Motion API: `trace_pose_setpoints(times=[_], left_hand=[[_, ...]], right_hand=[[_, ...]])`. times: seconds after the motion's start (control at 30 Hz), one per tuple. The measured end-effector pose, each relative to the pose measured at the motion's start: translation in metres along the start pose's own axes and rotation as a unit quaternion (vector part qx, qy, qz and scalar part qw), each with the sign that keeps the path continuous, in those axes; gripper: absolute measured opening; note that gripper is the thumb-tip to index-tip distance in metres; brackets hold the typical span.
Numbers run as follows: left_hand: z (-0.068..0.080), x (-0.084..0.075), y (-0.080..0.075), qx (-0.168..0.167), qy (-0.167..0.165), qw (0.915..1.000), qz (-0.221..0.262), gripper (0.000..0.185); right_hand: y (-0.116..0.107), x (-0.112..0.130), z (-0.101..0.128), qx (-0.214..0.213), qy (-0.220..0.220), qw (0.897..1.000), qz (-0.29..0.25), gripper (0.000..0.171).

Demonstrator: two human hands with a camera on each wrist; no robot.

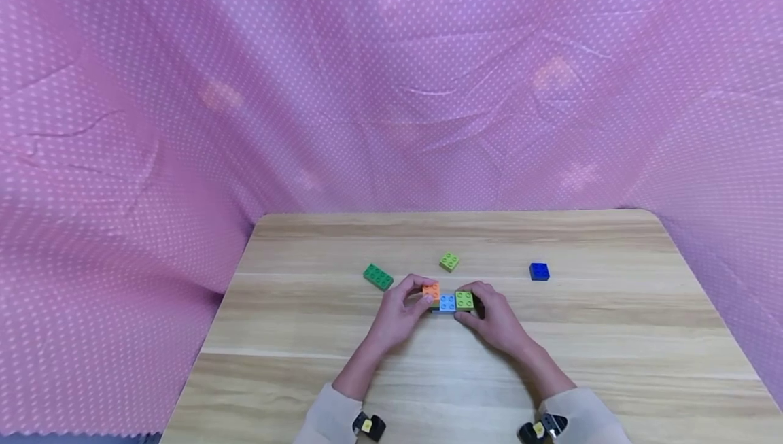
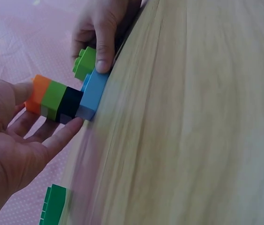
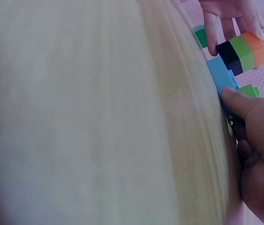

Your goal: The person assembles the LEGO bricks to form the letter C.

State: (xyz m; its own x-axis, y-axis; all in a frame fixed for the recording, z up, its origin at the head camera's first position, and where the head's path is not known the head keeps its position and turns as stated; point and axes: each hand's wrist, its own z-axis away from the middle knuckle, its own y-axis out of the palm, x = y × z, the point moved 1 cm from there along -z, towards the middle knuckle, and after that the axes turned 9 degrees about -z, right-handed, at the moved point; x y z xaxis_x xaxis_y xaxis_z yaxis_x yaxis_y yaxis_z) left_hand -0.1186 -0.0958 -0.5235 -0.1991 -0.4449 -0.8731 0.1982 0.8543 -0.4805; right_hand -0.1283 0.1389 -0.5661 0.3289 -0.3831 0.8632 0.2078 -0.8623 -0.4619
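Observation:
A light blue building brick (image 1: 447, 302) lies on the table, with a lime green brick (image 1: 464, 300) on its right end. At its left end stands a stack: an orange brick (image 1: 431, 290) on top, a lime green brick (image 2: 53, 99) in the middle and a black brick (image 2: 69, 104) at the bottom. My left hand (image 1: 396, 315) grips this stack, thumb and fingers on opposite sides. With thumb and fingers, my right hand (image 1: 497, 321) pinches the right end of the light blue brick. Its far fingers are partly hidden.
On the wooden table (image 1: 293, 335), a long green brick (image 1: 378, 277) lies left of my hands. Beyond them is a small lime green brick (image 1: 449, 262), and a dark blue brick (image 1: 540, 271) sits to the right. Pink dotted cloth (image 1: 391, 124) hangs around the table.

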Motion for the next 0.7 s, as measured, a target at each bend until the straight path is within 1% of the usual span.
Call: trace_pose_setpoints(times=[0.27, 0.43, 0.5, 0.6, 0.63, 0.7], left_hand=[[-0.003, 0.002, -0.005, 0.033, -0.003, 0.9994, 0.002, 0.027], [-0.009, 0.002, -0.014, 0.069, 0.008, 0.9975, -0.006, 0.026], [-0.016, 0.003, -0.020, 0.079, 0.020, 0.9966, -0.010, 0.026], [-0.033, 0.003, -0.031, 0.076, 0.035, 0.9961, -0.027, 0.028], [-0.041, 0.004, -0.034, 0.072, 0.039, 0.9958, -0.040, 0.028], [-0.057, 0.004, -0.040, 0.068, 0.044, 0.9935, -0.080, 0.029]], right_hand=[[0.000, -0.001, -0.001, 0.006, 0.006, 1.000, 0.001, 0.041], [-0.001, 0.001, -0.002, 0.008, 0.000, 1.000, -0.004, 0.040], [-0.001, 0.001, -0.002, 0.010, -0.001, 1.000, -0.006, 0.040], [-0.001, 0.001, -0.003, 0.010, 0.000, 1.000, -0.007, 0.039], [-0.001, 0.001, -0.003, 0.009, 0.001, 1.000, -0.007, 0.039], [-0.001, 0.001, -0.003, 0.009, 0.002, 1.000, -0.006, 0.039]])
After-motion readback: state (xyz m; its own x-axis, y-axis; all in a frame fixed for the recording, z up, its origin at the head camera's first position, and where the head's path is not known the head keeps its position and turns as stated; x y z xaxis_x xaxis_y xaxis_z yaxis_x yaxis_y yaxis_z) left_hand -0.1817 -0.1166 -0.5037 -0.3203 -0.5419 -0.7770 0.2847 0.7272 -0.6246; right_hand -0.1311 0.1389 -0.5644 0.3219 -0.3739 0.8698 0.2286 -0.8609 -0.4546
